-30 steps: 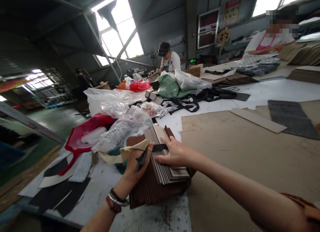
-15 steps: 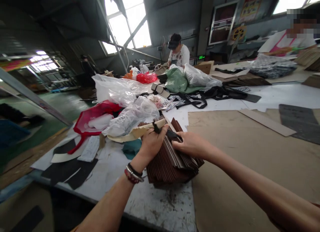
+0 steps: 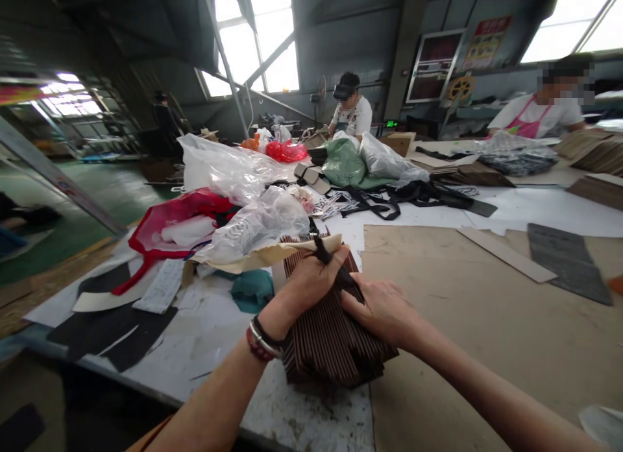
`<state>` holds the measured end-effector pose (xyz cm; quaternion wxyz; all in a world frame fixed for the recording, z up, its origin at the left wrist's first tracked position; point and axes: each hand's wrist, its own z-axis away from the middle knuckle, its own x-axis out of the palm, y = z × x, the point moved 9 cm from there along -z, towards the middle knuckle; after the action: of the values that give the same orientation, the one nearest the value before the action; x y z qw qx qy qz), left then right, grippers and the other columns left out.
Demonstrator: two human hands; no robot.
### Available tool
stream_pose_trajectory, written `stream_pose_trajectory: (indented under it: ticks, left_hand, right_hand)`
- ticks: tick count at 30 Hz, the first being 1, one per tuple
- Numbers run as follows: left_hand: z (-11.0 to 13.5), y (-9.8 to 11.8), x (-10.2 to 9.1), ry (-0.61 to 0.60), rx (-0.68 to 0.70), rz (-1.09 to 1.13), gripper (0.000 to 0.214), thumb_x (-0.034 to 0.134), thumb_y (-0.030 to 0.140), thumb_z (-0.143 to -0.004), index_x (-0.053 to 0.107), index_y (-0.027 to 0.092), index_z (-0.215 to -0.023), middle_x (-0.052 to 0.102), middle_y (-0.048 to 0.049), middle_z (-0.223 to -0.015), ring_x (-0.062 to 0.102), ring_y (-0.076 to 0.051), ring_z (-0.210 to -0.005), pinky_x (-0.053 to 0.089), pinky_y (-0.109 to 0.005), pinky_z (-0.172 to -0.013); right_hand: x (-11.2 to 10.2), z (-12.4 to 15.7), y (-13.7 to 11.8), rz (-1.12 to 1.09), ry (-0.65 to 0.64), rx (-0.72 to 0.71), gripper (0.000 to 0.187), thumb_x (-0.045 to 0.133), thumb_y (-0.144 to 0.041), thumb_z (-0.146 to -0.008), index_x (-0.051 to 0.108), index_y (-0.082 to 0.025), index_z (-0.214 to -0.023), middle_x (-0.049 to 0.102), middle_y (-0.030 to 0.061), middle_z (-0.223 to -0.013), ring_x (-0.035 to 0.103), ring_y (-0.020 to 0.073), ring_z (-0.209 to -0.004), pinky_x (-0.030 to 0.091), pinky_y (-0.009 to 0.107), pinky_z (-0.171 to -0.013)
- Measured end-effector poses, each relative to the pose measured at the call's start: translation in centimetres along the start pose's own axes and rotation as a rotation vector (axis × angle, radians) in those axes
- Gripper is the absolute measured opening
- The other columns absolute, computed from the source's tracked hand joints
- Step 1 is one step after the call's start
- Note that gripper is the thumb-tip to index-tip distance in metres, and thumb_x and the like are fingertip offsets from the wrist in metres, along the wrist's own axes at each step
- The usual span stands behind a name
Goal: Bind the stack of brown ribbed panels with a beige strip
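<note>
I see my left hand (image 3: 309,277) closed in a fist around a thin black strap (image 3: 321,249) and the end of a cream strip (image 3: 272,252), which trails off to the left over the clutter. My right hand (image 3: 379,306) lies curled over the top of a stack of brown striped sheets (image 3: 326,338), fingers pressed down on it just beside the left; I cannot tell whether it pinches the strap too. The stack sits on the white table (image 3: 302,413), at the edge of a large brown board (image 3: 467,309). Behind it lie clear plastic bags (image 3: 253,225) and a red bag (image 3: 165,222). Two other people work at the far end.
</note>
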<state>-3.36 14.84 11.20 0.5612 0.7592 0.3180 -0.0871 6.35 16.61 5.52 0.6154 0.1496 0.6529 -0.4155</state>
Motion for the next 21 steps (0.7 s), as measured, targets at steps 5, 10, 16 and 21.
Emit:
stream_pose_trajectory:
  ticks: [5, 10, 16, 21]
  left_hand:
    - [0.5, -1.5, 1.1, -0.167, -0.163, 0.139, 0.048, 0.036, 0.044, -0.09, 0.059, 0.019, -0.056, 0.065, -0.0032, -0.064, 0.061, -0.017, -0.067, 0.045, -0.027, -0.071]
    - [0.9, -2.6, 0.0, -0.084, -0.219, 0.165, 0.047, 0.042, 0.05, -0.087, 0.053, 0.019, -0.053, 0.062, -0.0017, -0.062, 0.063, -0.017, -0.072, 0.043, -0.028, -0.078]
    - [2.5, -5.3, -4.3, 0.176, -0.366, 0.233, 0.051, 0.046, 0.055, -0.085, 0.049, 0.02, -0.048, 0.058, 0.0006, -0.055, 0.059, -0.016, -0.066, 0.042, -0.027, -0.074]
    - [3.5, -6.6, -6.3, 0.356, -0.421, 0.425, 0.049, 0.056, 0.054, -0.079, 0.045, 0.019, -0.046, 0.049, 0.0033, -0.047, 0.053, -0.014, -0.057, 0.043, -0.026, -0.067]
  right_hand:
    - [-0.7, -0.1, 0.5, -0.17, 0.011, -0.086, 0.04, 0.04, -0.045, -0.088, 0.06, -0.018, -0.11, 0.068, 0.0119, -0.096, 0.063, 0.0305, -0.089, 0.043, 0.036, -0.073]
    - [-1.8, -1.1, 4.9, -0.614, 0.073, -0.12, 0.053, 0.028, -0.055, -0.09, 0.062, -0.014, -0.093, 0.065, 0.0113, -0.098, 0.057, 0.0265, -0.095, 0.042, 0.036, -0.083]
    - [6.5, 0.8, 7.6, -0.985, -0.127, 0.062, 0.065, 0.038, -0.075, -0.077, 0.059, -0.015, -0.086, 0.061, 0.0114, -0.093, 0.057, 0.026, -0.089, 0.048, 0.035, -0.072]
    - [11.4, 0.0, 5.6, -1.286, -0.191, 0.158, 0.083, 0.039, -0.086, -0.069, 0.061, -0.012, -0.099, 0.062, 0.0136, -0.1, 0.058, 0.0271, -0.096, 0.047, 0.038, -0.084]
